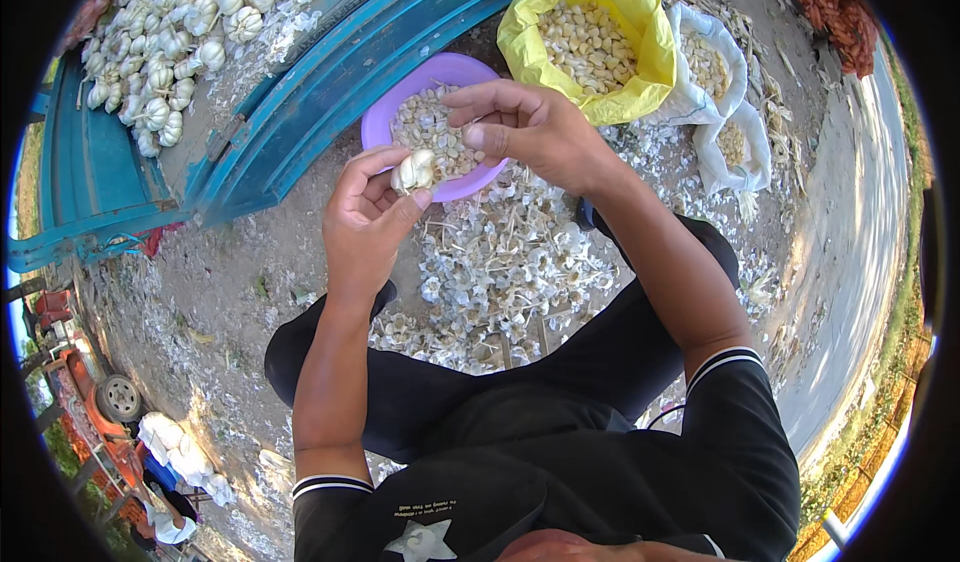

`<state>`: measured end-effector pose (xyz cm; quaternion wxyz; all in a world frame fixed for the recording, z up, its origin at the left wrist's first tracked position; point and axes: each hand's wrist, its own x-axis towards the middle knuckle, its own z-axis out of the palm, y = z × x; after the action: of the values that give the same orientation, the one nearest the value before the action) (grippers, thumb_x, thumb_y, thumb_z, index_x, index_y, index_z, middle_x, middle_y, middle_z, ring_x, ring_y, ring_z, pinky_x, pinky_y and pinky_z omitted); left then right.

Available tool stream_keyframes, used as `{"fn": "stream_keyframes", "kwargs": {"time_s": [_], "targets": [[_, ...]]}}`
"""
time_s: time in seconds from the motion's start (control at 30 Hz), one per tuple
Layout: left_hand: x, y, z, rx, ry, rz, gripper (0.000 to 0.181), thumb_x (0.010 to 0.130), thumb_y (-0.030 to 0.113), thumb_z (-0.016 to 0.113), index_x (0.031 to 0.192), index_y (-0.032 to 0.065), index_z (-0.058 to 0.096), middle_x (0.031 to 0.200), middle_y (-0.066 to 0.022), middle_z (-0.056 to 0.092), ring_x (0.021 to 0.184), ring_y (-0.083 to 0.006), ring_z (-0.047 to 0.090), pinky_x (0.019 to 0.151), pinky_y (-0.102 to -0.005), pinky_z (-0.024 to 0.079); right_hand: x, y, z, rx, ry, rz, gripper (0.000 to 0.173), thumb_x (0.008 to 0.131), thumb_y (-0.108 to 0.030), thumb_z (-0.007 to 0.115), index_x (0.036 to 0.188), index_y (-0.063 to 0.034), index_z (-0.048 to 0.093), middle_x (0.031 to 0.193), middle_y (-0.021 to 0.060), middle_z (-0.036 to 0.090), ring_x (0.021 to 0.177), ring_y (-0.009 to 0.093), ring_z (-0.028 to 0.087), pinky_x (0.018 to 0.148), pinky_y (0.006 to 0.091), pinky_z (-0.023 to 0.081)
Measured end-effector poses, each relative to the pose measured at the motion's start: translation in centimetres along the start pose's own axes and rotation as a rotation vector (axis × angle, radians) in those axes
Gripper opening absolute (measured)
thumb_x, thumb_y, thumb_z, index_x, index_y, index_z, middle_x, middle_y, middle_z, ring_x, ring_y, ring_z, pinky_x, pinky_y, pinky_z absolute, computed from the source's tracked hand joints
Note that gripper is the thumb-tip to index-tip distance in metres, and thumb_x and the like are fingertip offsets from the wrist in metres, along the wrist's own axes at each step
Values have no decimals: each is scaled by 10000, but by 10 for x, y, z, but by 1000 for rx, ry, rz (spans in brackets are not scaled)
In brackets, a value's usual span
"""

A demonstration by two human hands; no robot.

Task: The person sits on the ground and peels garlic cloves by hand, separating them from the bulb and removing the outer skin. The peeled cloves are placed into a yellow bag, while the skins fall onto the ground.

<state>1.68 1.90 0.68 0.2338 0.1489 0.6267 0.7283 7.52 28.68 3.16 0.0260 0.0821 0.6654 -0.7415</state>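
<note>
My left hand (373, 205) holds a partly opened garlic bulb (413, 172) between thumb and fingers, at the near left rim of a purple plastic basin (379, 115). Loose garlic cloves (435, 130) lie in the basin. My right hand (517, 123) is over the basin's right side, its thumb and fingertips curled close together; whether a clove is between them cannot be told. Below the basin a heap of dry garlic skins and stalks (517, 254) covers the ground between my legs.
A yellow sack (517, 36) of cloves stands at the upper right, beside white sacks (739, 36) of cloves. Whole garlic bulbs (161, 74) are piled on a blue metal truck bed (330, 66) at upper left. Red mesh bags (832, 10) lie at far right. A person (169, 521) is at lower left.
</note>
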Motion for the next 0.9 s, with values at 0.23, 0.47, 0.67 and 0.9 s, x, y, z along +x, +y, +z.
{"fn": "stream_keyframes", "kwargs": {"time_s": [0.23, 0.47, 0.67, 0.9], "targets": [[-1, 8, -1, 217, -72, 133, 568, 964, -79, 860, 1492, -50, 653, 1386, -131, 736, 1298, -241, 749, 1145, -401, 598, -4, -11, 24, -410, -160, -174, 334, 1084, -139, 830, 1402, -49, 778, 1091, 46, 824, 1012, 139, 759, 880, 336, 631], [0, 17, -12, -145, -5, 46, 480, 1074, 65, 777, 1524, -33, 643, 1383, -119, 733, 1229, -181, 720, 1060, -356, 610, 3, -11, 20, 456, -102, 236, 322, 1185, -107, 662, 1471, 39, 688, 1286, 117, 809, 1026, 131, 798, 990, 312, 679], [6, 8, -22, -519, 87, -78, 502, 1186, 172, 683, 1637, -9, 558, 1400, -140, 717, 1174, -212, 736, 893, -262, 619, -3, 9, 2, 541, -44, 262, 266, 1179, -173, 707, 1400, -27, 689, 1176, 64, 791, 923, 83, 749, 846, 231, 640], [11, 2, -4, -407, 79, -119, 644, 1120, 0, 687, 1728, -2, 475, 1551, -116, 671, 1335, -170, 698, 1134, -315, 592, -18, 16, -35, 564, 83, 342, 252, 1205, -225, 668, 1388, -55, 701, 1103, 21, 786, 882, 76, 731, 797, 229, 619]]}}
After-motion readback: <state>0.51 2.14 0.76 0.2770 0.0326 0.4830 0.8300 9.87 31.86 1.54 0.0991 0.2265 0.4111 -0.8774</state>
